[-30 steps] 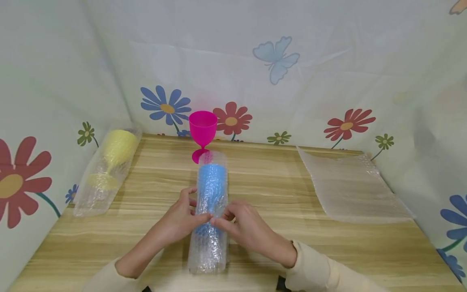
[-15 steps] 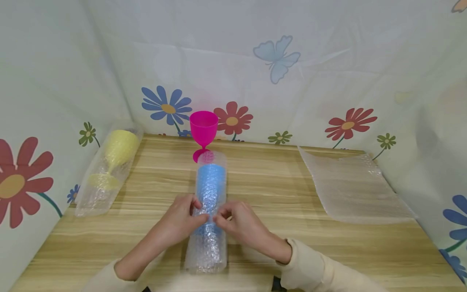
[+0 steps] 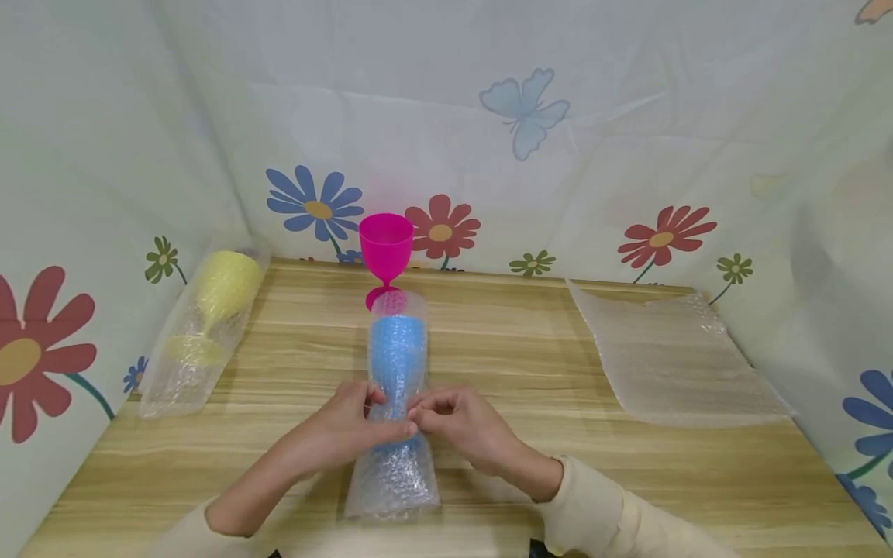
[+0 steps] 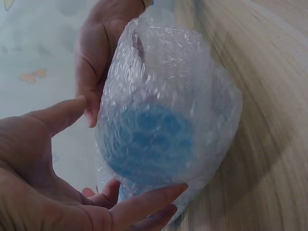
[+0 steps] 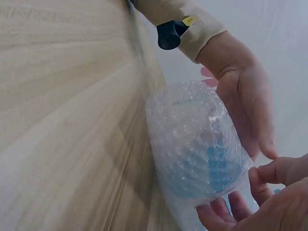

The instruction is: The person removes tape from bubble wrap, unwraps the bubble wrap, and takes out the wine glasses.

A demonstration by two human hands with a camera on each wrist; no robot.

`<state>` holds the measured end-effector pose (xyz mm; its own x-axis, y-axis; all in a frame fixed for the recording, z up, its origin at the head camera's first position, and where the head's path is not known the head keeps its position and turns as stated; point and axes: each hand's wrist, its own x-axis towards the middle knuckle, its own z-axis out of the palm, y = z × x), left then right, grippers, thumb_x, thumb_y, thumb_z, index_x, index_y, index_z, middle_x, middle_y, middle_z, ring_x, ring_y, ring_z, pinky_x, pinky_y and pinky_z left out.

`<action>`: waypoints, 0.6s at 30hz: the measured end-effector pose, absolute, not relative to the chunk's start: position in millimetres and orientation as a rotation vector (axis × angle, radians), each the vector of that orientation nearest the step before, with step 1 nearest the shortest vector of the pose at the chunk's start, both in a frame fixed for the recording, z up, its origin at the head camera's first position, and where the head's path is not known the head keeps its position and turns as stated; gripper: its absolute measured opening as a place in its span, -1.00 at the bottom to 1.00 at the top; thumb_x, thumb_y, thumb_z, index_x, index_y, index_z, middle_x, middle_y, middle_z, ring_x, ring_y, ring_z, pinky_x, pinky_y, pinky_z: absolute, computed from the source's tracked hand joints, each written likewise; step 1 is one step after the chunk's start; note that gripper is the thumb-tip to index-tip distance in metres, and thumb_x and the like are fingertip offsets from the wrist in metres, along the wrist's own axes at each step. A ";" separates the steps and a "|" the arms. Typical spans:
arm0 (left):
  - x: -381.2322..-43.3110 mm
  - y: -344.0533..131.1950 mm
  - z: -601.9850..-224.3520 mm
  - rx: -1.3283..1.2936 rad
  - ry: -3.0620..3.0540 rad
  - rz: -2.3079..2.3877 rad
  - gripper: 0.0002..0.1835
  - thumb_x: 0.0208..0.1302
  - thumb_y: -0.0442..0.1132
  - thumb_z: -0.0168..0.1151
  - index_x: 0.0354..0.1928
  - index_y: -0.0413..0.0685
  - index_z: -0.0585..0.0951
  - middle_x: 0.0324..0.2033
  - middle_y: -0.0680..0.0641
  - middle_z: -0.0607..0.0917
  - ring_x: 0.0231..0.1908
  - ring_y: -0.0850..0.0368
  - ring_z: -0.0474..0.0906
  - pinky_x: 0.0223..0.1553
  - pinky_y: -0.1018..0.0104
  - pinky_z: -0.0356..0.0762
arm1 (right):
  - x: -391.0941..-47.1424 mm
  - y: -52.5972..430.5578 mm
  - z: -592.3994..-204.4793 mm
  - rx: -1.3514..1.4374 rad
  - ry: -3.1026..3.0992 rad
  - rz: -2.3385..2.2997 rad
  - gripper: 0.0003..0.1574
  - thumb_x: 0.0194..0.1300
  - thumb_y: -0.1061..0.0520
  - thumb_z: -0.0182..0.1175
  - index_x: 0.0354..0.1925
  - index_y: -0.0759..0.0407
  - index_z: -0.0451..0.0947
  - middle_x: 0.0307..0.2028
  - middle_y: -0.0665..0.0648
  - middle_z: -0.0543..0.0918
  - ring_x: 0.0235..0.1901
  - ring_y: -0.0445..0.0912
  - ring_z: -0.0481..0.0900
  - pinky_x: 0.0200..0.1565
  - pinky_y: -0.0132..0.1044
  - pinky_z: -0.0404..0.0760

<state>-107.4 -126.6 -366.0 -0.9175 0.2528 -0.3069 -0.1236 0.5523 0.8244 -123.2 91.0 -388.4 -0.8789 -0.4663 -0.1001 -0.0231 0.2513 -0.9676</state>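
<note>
"Where does the blue goblet (image 3: 398, 341) lie?"

"Between the two hands, inside clear bubble wrap (image 3: 394, 492). Its long axis runs near to far: bowl at the far end, foot at the near one, loose wrap flaring past the foot."

"Which hand is nearer?"

"Neither — both touch. The left hand (image 3: 342, 430) holds it from the left, thumb across the top by the foot; the right hand (image 3: 474, 430) has its grip pinching the wrap's right side, thumb to fingertip."

"And the surface?"

"A wood-grain table (image 3: 502, 341). Whether the near end rests on it, I can't tell."

"Room around it?"

"Tight ahead — a pink goblet (image 3: 386, 244) stands upright just beyond. A flat plastic sheet (image 3: 684, 364) lies well apart on the right, a wrapped yellow goblet (image 3: 226, 283) off left."
</note>
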 end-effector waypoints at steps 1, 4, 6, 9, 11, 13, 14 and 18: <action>-107.7 -125.9 -366.1 0.112 2.399 1.316 -0.25 0.14 0.16 0.53 0.08 -0.26 0.44 0.02 -0.24 0.41 -0.07 -0.07 0.41 -0.19 0.16 0.50 | -122.9 90.9 -388.7 -0.434 2.131 -1.688 -0.80 0.40 0.21 0.30 -0.24 0.34 0.78 0.00 0.11 0.72 0.08 -0.07 0.60 0.01 -0.29 0.65; -108.6 -124.8 -366.8 0.130 2.421 1.300 -0.26 0.12 0.11 0.57 0.06 -0.29 0.44 -0.04 -0.22 0.41 -0.11 -0.05 0.40 -0.22 0.18 0.48 | -121.7 89.3 -389.1 -0.396 2.036 -1.763 -0.79 0.38 0.26 0.29 -0.20 0.45 0.75 0.01 0.17 0.72 0.06 -0.07 0.61 0.01 -0.28 0.67; -109.1 -124.9 -367.4 0.132 2.435 1.290 -0.27 0.11 0.07 0.59 0.06 -0.31 0.43 -0.05 -0.21 0.41 -0.11 -0.05 0.38 -0.22 0.18 0.46 | -120.8 88.2 -389.2 -0.371 1.991 -1.800 -0.76 0.37 0.27 0.28 -0.21 0.51 0.72 0.01 0.19 0.71 0.04 -0.08 0.61 0.01 -0.28 0.66; -109.6 -125.8 -367.9 0.116 2.426 1.301 -0.30 0.13 0.04 0.58 0.04 -0.29 0.43 -0.05 -0.21 0.40 -0.10 -0.05 0.37 -0.21 0.18 0.45 | -120.1 86.8 -389.5 -0.341 1.941 -1.841 -0.73 0.35 0.29 0.25 -0.20 0.57 0.69 0.02 0.20 0.71 0.03 -0.08 0.62 0.05 -0.24 0.65; -109.5 -127.0 -368.4 0.103 2.406 1.323 -0.30 0.15 0.02 0.55 0.08 -0.30 0.42 0.00 -0.23 0.41 -0.06 -0.07 0.39 -0.17 0.16 0.49 | -119.7 85.9 -389.4 -0.318 1.916 -1.863 -0.71 0.32 0.29 0.22 -0.20 0.61 0.66 0.01 0.21 0.72 0.03 -0.08 0.62 0.09 -0.21 0.64; -109.5 -128.5 -368.9 0.091 2.375 1.354 -0.29 0.17 0.00 0.53 0.13 -0.33 0.39 0.07 -0.26 0.41 0.00 -0.11 0.39 -0.11 0.11 0.51 | -119.7 84.7 -389.3 -0.292 1.886 -1.884 -0.71 0.30 0.30 0.18 -0.24 0.61 0.63 0.00 0.21 0.71 0.02 -0.07 0.63 0.12 -0.17 0.63; -109.5 -129.3 -369.0 0.088 2.357 1.373 -0.27 0.19 -0.02 0.52 0.17 -0.34 0.37 0.10 -0.28 0.40 0.04 -0.13 0.39 -0.06 0.07 0.52 | -119.8 84.1 -389.1 -0.278 1.866 -1.898 -0.72 0.29 0.30 0.15 -0.28 0.60 0.62 -0.01 0.21 0.71 0.02 -0.05 0.64 0.14 -0.14 0.62; -109.6 -131.1 -368.9 0.077 2.294 1.423 -0.21 0.23 -0.06 0.47 0.28 -0.34 0.27 0.20 -0.36 0.36 0.17 -0.23 0.38 0.06 -0.06 0.51 | -120.9 82.0 -389.5 -0.245 1.785 -1.952 -0.81 0.30 0.33 0.06 -0.41 0.41 0.55 -0.02 0.24 0.68 0.01 -0.01 0.65 0.20 -0.05 0.60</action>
